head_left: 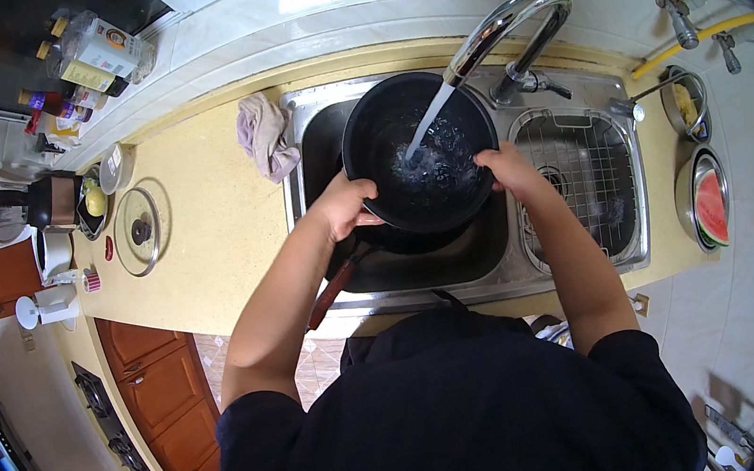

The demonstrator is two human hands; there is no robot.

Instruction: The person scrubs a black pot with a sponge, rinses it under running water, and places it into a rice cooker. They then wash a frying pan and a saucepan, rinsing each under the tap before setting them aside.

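Note:
Between my hands is a round black pot point(427, 207), held above the left basin of a steel double sink point(518, 252). My left hand point(348, 205) grips its left side, thumb at the rim. On the right side, my right hand point(507, 168) holds the rim. Water runs from the chrome faucet point(480, 43) into the pot and splashes over its dark bottom. Beneath the pot, partly hidden, lies a dark pan whose reddish-brown handle point(333, 295) sticks out over the sink's front edge.
A wire rack point(571, 163) sits in the right basin. Left of the sink lie a crumpled cloth point(266, 136) and a glass lid point(137, 231). A metal bowl with cut watermelon point(710, 206) stands at the right. Bottles point(103, 53) line the sill at upper left.

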